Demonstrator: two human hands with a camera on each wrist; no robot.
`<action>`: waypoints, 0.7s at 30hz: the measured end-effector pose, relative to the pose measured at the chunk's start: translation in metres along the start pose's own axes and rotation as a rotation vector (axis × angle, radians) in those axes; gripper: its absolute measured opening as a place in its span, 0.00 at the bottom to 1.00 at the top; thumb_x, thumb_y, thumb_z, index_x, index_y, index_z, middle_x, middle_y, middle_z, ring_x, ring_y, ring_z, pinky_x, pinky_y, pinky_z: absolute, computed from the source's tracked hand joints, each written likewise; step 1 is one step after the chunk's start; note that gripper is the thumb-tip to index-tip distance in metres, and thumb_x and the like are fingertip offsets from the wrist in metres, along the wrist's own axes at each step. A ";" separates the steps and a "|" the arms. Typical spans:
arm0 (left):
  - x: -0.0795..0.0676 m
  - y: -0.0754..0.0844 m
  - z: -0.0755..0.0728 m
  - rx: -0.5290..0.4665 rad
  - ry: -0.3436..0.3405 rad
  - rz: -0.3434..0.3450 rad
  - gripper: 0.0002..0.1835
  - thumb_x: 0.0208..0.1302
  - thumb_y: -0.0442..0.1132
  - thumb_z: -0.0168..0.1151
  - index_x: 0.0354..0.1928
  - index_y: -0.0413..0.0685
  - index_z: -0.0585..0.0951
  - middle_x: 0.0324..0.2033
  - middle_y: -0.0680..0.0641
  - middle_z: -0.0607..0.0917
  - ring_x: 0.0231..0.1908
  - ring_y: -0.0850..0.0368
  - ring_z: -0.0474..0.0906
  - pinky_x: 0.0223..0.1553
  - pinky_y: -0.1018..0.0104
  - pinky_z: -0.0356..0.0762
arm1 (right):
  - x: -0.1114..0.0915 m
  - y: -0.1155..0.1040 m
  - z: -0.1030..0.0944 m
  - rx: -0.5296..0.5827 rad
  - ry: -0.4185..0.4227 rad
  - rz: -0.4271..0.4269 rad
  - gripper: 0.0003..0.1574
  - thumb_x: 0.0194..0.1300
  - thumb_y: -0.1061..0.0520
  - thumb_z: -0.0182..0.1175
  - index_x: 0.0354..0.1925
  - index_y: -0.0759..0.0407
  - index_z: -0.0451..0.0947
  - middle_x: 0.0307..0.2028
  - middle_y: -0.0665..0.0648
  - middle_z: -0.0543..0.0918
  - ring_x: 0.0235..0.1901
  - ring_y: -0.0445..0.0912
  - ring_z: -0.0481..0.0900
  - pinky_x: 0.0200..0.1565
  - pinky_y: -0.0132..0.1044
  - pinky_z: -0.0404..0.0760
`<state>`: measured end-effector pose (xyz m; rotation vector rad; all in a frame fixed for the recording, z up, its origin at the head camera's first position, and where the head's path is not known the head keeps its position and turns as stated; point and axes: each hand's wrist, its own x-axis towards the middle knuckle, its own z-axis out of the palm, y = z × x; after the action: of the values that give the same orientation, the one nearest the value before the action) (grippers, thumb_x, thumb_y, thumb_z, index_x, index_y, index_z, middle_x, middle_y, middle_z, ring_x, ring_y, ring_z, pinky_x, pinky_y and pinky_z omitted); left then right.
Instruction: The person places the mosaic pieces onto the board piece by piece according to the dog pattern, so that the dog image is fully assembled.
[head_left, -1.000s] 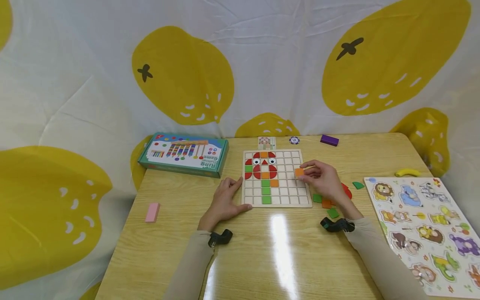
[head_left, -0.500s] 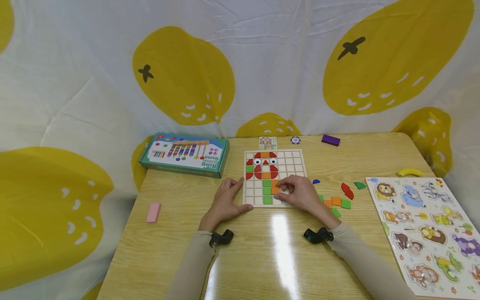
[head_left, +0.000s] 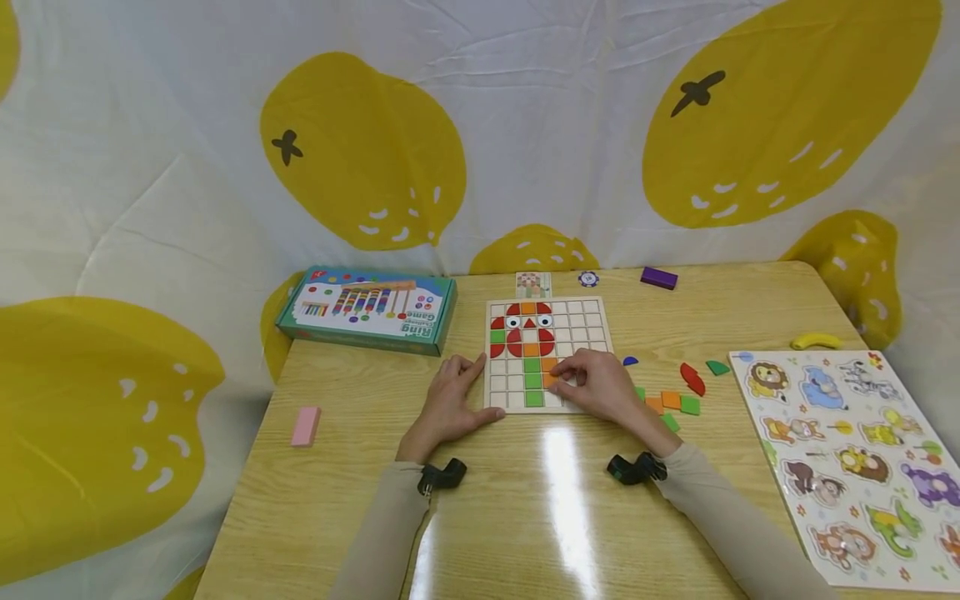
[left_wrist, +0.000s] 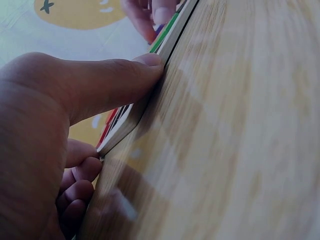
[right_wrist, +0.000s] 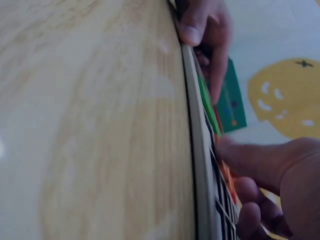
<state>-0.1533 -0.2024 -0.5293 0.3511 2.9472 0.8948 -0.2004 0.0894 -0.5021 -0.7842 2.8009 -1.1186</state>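
A wooden grid board (head_left: 592, 308) lies on the table with red, green and orange tiles and two round eye pieces set in its squares. My left hand (head_left: 448, 402) rests at its near left corner, thumb along the front edge and forefinger at the left edge. In the left wrist view the thumb is straight against the board's rim. My right hand (head_left: 600, 385) pinches an orange square tile (head_left: 548, 380) at the board, right of the green column (head_left: 532, 382). Another orange tile (head_left: 549, 364) sits just beyond it. The fingers partly cover the pinched tile.
Loose orange and green squares (head_left: 671, 400), red pieces (head_left: 692, 379) and a blue half-round (head_left: 630, 361) lie right of the board. A picture card (head_left: 533, 285) and a poker chip (head_left: 588, 279) lie behind it. A game box (head_left: 367, 310) stands left, an animal puzzle (head_left: 832, 433) right.
My right hand has carried the orange tile from the board's right edge leftward to beside the green column, then lowered it there. My left hand has stayed at the corner.
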 end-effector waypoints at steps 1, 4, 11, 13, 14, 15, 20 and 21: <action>0.000 0.000 0.000 0.000 0.000 0.000 0.55 0.48 0.69 0.70 0.76 0.55 0.61 0.51 0.50 0.69 0.51 0.55 0.62 0.53 0.56 0.63 | -0.001 0.002 -0.004 0.013 0.000 -0.002 0.13 0.56 0.48 0.74 0.39 0.50 0.88 0.29 0.46 0.81 0.25 0.41 0.73 0.30 0.34 0.71; 0.000 0.000 0.000 0.002 -0.001 0.000 0.55 0.48 0.69 0.70 0.76 0.55 0.60 0.51 0.50 0.69 0.50 0.55 0.62 0.52 0.56 0.63 | -0.009 0.011 -0.023 0.049 0.003 0.004 0.16 0.55 0.49 0.75 0.41 0.53 0.88 0.30 0.47 0.82 0.26 0.41 0.75 0.30 0.33 0.73; 0.000 0.002 -0.001 -0.010 0.002 -0.001 0.55 0.48 0.68 0.71 0.76 0.55 0.61 0.51 0.49 0.69 0.50 0.54 0.62 0.52 0.56 0.63 | -0.050 0.052 -0.083 -0.062 -0.019 0.052 0.18 0.54 0.49 0.75 0.42 0.54 0.87 0.31 0.50 0.84 0.26 0.39 0.75 0.30 0.33 0.74; 0.000 0.002 -0.001 -0.002 0.001 -0.005 0.55 0.48 0.69 0.71 0.76 0.55 0.61 0.52 0.50 0.69 0.51 0.55 0.62 0.52 0.56 0.63 | -0.063 0.060 -0.091 -0.107 -0.041 0.052 0.19 0.53 0.46 0.76 0.41 0.53 0.87 0.30 0.49 0.83 0.25 0.37 0.72 0.28 0.33 0.72; -0.001 0.001 -0.001 0.002 0.002 -0.006 0.56 0.48 0.69 0.71 0.76 0.56 0.61 0.52 0.50 0.69 0.51 0.55 0.62 0.53 0.56 0.63 | -0.068 0.063 -0.093 -0.124 -0.049 0.049 0.19 0.52 0.45 0.76 0.40 0.52 0.87 0.29 0.48 0.82 0.24 0.37 0.71 0.28 0.33 0.71; -0.001 0.001 -0.001 0.002 0.001 -0.009 0.56 0.48 0.69 0.71 0.76 0.56 0.61 0.52 0.50 0.69 0.51 0.55 0.62 0.53 0.56 0.63 | -0.072 0.065 -0.094 -0.133 -0.054 0.042 0.19 0.51 0.44 0.76 0.39 0.51 0.87 0.28 0.47 0.82 0.24 0.36 0.70 0.27 0.33 0.70; 0.000 0.001 0.000 -0.002 -0.004 -0.012 0.56 0.48 0.68 0.71 0.76 0.56 0.60 0.52 0.49 0.69 0.51 0.54 0.61 0.53 0.57 0.63 | -0.080 0.069 -0.089 -0.133 -0.028 0.014 0.12 0.52 0.48 0.76 0.34 0.50 0.86 0.26 0.45 0.79 0.22 0.35 0.68 0.27 0.32 0.69; 0.001 0.001 0.000 -0.005 -0.005 -0.010 0.56 0.48 0.68 0.71 0.76 0.57 0.60 0.52 0.49 0.69 0.51 0.54 0.61 0.53 0.57 0.63 | -0.080 0.069 -0.089 -0.126 -0.026 0.022 0.11 0.53 0.49 0.76 0.33 0.50 0.85 0.25 0.45 0.79 0.22 0.36 0.68 0.26 0.32 0.69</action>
<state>-0.1536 -0.2010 -0.5288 0.3381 2.9391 0.8992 -0.1791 0.2251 -0.4935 -0.7689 2.8737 -0.9289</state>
